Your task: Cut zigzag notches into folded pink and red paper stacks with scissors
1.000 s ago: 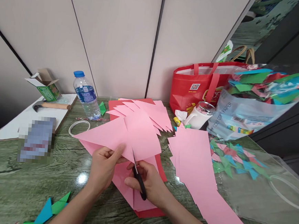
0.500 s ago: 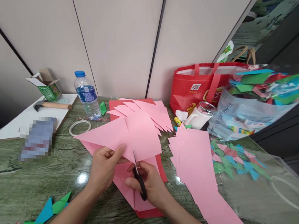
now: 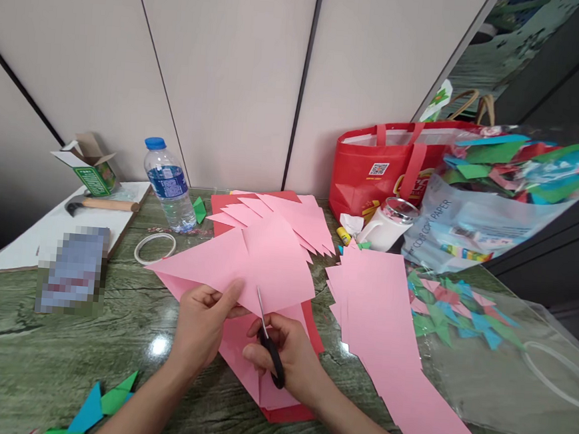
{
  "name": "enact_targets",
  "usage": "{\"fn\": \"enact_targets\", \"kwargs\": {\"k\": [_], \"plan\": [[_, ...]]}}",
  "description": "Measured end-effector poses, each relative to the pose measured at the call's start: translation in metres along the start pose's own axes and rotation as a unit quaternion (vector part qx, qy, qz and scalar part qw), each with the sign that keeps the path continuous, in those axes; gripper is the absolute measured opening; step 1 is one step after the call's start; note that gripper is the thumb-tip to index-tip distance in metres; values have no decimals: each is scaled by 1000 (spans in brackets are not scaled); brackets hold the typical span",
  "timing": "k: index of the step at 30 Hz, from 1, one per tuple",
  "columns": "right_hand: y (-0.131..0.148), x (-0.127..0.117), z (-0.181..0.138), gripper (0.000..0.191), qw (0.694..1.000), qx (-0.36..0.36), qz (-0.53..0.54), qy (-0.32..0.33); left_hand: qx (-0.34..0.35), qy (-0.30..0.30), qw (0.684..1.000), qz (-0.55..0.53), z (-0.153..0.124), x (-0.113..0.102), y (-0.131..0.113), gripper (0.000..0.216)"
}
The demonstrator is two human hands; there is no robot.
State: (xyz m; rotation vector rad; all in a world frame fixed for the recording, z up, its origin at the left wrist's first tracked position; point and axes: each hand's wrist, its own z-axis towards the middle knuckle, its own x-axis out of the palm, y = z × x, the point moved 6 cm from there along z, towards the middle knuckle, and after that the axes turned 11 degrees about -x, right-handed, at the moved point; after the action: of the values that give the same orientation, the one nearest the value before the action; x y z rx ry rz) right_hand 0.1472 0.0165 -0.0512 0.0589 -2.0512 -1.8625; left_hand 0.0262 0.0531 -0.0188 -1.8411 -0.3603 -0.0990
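Observation:
My left hand pinches the near edge of a folded pink paper sheet and holds it up over the green marble table. My right hand grips black-handled scissors; their blades point up into the sheet's lower edge, just right of my left thumb. Under my hands lies a pile of pink sheets on red paper.
Pink cut triangles lie behind, pink strips to the right. A water bottle, tape ring, red bag, white jar and plastic bags of coloured folded pieces stand around. Blue and green scraps lie near left.
The scissors have crept slightly further up into the pink sheet; both hands otherwise hold their places.

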Motion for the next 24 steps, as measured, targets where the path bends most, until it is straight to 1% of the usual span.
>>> {"fn": "enact_targets", "kwargs": {"k": [6,12,13,15,18,21,24], "plan": [[-3,0,0,41,1000,2,9,-4,-10,3,1000,-25,-1,2,-1,21],[-4,1,-1,41,1000,-2,19,-8,-37,72,990,-112,-2,9,-14,27],[-4,1,-1,41,1000,-2,18,-5,-39,71,990,-119,-1,8,-16,27],[-4,2,-1,42,1000,3,16,1,-37,49,991,-120,1,3,-18,27],[-1,2,-1,43,1000,5,14,2,-13,23,995,-93,2,-1,-20,32],[3,0,0,44,1000,-8,21,-4,7,29,998,-60,1,0,-19,39],[5,-2,0,44,999,-19,31,-4,11,27,999,-41,-1,0,-17,43]]}}
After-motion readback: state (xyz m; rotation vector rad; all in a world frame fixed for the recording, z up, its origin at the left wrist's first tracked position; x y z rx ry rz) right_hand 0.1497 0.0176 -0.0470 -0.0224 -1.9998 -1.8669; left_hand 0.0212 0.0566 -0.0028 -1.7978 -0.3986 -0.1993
